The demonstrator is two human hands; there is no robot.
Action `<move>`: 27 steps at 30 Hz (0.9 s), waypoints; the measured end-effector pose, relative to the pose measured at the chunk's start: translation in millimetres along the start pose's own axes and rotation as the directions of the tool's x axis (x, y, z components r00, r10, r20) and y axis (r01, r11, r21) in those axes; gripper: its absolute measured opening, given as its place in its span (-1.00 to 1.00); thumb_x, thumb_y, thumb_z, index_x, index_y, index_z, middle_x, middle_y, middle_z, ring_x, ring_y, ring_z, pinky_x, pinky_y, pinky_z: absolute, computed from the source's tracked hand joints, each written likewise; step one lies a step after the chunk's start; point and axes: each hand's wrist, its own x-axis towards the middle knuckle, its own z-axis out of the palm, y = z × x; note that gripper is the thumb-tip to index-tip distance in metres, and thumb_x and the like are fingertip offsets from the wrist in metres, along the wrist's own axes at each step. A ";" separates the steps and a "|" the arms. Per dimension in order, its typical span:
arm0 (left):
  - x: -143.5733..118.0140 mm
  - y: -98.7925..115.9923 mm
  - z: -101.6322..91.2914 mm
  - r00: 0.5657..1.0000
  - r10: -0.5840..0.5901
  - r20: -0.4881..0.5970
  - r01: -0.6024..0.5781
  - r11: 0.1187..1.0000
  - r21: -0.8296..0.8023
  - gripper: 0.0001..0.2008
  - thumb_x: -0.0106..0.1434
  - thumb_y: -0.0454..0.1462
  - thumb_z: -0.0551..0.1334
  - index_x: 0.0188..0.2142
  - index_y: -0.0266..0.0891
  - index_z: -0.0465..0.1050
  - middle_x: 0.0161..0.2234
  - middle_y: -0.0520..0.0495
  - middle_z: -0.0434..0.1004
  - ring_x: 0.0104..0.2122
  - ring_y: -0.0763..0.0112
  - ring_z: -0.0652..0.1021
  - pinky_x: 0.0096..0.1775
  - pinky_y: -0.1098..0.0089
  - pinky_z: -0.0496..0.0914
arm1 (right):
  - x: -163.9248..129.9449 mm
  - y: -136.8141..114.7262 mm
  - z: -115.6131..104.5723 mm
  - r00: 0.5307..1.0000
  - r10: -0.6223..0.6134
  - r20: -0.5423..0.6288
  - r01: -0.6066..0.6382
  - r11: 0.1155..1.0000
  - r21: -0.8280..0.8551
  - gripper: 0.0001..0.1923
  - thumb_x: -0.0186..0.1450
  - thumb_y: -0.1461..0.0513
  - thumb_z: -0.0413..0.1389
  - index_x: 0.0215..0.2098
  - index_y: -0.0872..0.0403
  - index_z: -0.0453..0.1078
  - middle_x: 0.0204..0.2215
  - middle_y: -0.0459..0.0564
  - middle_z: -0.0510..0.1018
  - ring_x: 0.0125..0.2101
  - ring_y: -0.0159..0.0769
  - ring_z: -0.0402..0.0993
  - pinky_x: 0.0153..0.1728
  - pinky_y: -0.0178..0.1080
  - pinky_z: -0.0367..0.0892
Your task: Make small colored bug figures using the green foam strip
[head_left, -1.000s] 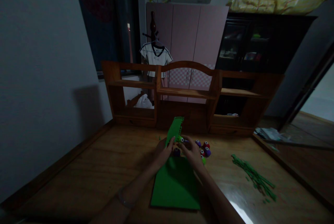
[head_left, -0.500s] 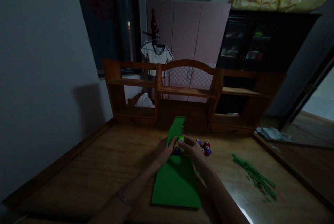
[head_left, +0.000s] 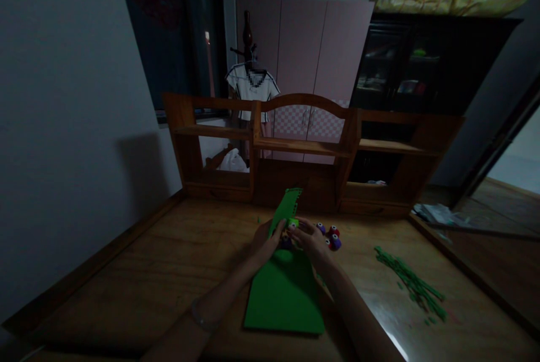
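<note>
My left hand (head_left: 265, 242) is closed on a thin green sheet (head_left: 286, 204), which tilts up away from me with a row of notches along its far and right edges. In my right hand (head_left: 311, 242), pressed against the sheet's right edge, is a small bright-green gadget (head_left: 293, 223) with a pale round spot. Its exact kind is too small to make out. Just below the hands lies a dark purple piece (head_left: 286, 242), partly hidden by fingers. A larger green board or stack of sheets (head_left: 284, 297) lies flat under my forearms.
Several small red and purple gadgets (head_left: 334, 231) with white round spots stand right of my right hand. Farther right lies a pile of thin green strips and scraps (head_left: 411, 280) on the wooden desk (head_left: 169, 266). A wooden shelf unit (head_left: 301, 148) borders the desk's back.
Both hands stay at almost the same spot, still holding the sheet and the green gadget. The sheet's upper end has shifted very slightly right.
</note>
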 end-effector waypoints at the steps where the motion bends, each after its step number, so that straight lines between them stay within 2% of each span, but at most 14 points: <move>1: -0.2 0.4 -0.1 1.000 0.005 0.001 -0.005 1.000 0.010 -0.57 0.29 0.03 0.04 -0.19 -0.19 0.53 -0.24 -0.05 0.60 -0.23 0.29 0.57 -0.17 0.39 0.41 | 0.0 0.1 -0.1 1.000 0.003 0.003 -0.003 1.000 0.005 -0.50 -0.03 0.15 0.35 -0.13 0.06 0.40 -0.16 0.07 0.55 -0.19 -0.19 0.52 -0.15 -0.19 0.38; 8: -0.1 1.1 0.5 0.999 -0.019 0.030 0.019 1.000 -0.004 -0.52 0.29 0.05 0.01 -0.17 -0.22 0.52 -0.24 -0.07 0.60 -0.24 0.28 0.57 -0.18 0.39 0.41 | -2.0 -2.6 1.5 0.999 0.023 -0.034 -0.024 1.000 -0.019 -0.48 -0.07 0.14 0.37 -0.14 0.06 0.43 -0.20 0.07 0.57 -0.23 -0.16 0.54 -0.21 -0.17 0.41; 16: -1.9 5.6 -2.8 0.998 0.012 0.056 -0.011 1.000 -0.026 -0.55 0.31 0.02 0.00 -0.15 -0.19 0.53 -0.24 -0.04 0.60 -0.23 0.30 0.56 -0.18 0.41 0.39 | -2.5 -2.4 1.1 1.000 0.009 -0.002 -0.009 1.000 0.007 -0.54 -0.02 0.17 0.35 -0.15 0.06 0.44 -0.18 0.06 0.56 -0.21 -0.20 0.53 -0.14 -0.17 0.40; 23: -2.4 9.9 -6.9 0.997 -0.003 0.079 0.001 1.000 0.016 -0.57 0.31 0.01 0.00 -0.14 -0.16 0.52 -0.22 -0.01 0.60 -0.22 0.29 0.56 -0.19 0.42 0.39 | -0.1 0.3 -2.2 0.999 0.038 -0.026 -0.038 0.999 0.001 -0.53 -0.02 0.17 0.36 -0.14 0.05 0.43 -0.21 0.05 0.56 -0.25 -0.20 0.54 -0.18 -0.17 0.41; 27: -2.8 9.9 -6.6 0.997 0.007 0.078 -0.006 1.000 -0.012 -0.57 0.32 0.01 0.00 -0.14 -0.17 0.52 -0.24 -0.02 0.60 -0.24 0.30 0.56 -0.20 0.43 0.39 | -1.4 -1.1 -1.6 0.999 0.032 -0.018 -0.032 0.999 0.013 -0.56 -0.01 0.20 0.35 -0.15 0.04 0.44 -0.17 0.03 0.55 -0.20 -0.22 0.51 -0.14 -0.21 0.39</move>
